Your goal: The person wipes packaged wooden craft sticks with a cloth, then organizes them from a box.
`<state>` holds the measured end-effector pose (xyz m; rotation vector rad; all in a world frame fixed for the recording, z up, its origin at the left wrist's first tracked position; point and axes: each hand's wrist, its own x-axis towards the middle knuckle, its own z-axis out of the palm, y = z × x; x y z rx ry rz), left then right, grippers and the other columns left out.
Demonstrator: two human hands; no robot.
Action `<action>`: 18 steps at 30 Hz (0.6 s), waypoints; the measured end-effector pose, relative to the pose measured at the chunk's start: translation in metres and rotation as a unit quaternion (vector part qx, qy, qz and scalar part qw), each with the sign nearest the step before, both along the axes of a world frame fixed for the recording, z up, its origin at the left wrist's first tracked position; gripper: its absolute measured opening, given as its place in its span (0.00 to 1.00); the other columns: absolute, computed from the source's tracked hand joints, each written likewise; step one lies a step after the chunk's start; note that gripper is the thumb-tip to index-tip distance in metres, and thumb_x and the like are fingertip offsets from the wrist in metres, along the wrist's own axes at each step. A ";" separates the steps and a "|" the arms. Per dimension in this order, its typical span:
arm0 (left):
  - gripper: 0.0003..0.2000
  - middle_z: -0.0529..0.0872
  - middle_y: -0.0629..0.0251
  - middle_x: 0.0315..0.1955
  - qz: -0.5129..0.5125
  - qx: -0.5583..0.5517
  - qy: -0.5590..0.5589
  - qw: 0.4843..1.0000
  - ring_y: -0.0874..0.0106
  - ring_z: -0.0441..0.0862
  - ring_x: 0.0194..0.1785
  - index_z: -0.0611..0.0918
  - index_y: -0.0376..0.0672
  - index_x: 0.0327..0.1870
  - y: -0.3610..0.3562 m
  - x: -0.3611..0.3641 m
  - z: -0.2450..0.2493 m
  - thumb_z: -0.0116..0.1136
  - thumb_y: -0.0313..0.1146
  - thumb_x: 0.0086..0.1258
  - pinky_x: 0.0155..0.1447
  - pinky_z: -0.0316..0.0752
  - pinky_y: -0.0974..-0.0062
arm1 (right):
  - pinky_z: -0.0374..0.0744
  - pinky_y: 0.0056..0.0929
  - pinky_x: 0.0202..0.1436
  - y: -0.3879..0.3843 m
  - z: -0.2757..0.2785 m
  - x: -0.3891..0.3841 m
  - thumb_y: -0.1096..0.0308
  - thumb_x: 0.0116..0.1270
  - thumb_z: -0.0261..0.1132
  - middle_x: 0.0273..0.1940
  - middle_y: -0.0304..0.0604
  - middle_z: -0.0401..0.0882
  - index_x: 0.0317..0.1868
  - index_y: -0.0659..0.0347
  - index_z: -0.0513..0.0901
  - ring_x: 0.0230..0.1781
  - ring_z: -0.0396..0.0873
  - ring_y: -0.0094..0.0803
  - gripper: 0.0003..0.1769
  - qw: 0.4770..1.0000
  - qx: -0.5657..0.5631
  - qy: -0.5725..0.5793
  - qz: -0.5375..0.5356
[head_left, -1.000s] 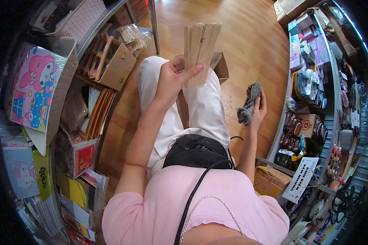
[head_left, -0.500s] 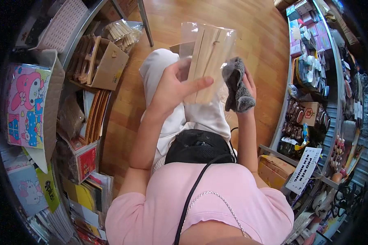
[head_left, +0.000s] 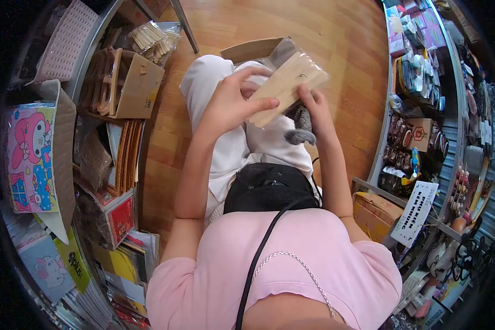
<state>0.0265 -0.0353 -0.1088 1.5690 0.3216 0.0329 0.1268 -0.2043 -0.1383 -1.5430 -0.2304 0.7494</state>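
My left hand (head_left: pixel 234 102) grips a clear plastic pack of flat wooden sticks (head_left: pixel 287 83), tilted up to the right over my lap. My right hand (head_left: pixel 315 113) is under the pack's right end and holds a grey cloth (head_left: pixel 300 127), which hangs down between the pack and my white trousers. The cloth touches the pack's underside. A small open cardboard box (head_left: pixel 253 49) sits on the wooden floor just beyond my knees.
Shelves on the left hold a cardboard box of wooden frames (head_left: pixel 129 82), bagged sticks (head_left: pixel 154 37), a cartoon-print box (head_left: pixel 30 157) and stacked books. A shelf of small packaged goods (head_left: pixel 423 71) and a printed sign (head_left: pixel 415 212) stand on the right. A black pouch (head_left: pixel 269 187) rests at my waist.
The pack has been lowered and tipped from upright to slanting. My right hand brought the cloth from out at the right to beneath the pack.
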 end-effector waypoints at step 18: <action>0.18 0.81 0.60 0.43 0.144 -0.172 -0.063 0.973 0.74 0.78 0.46 0.75 0.32 0.50 -0.020 0.001 -0.046 0.64 0.30 0.61 0.51 0.75 0.75 | 0.76 0.27 0.47 0.004 -0.014 -0.002 0.51 0.64 0.62 0.43 0.47 0.78 0.48 0.71 0.74 0.42 0.77 0.28 0.28 0.987 0.107 0.036 -0.116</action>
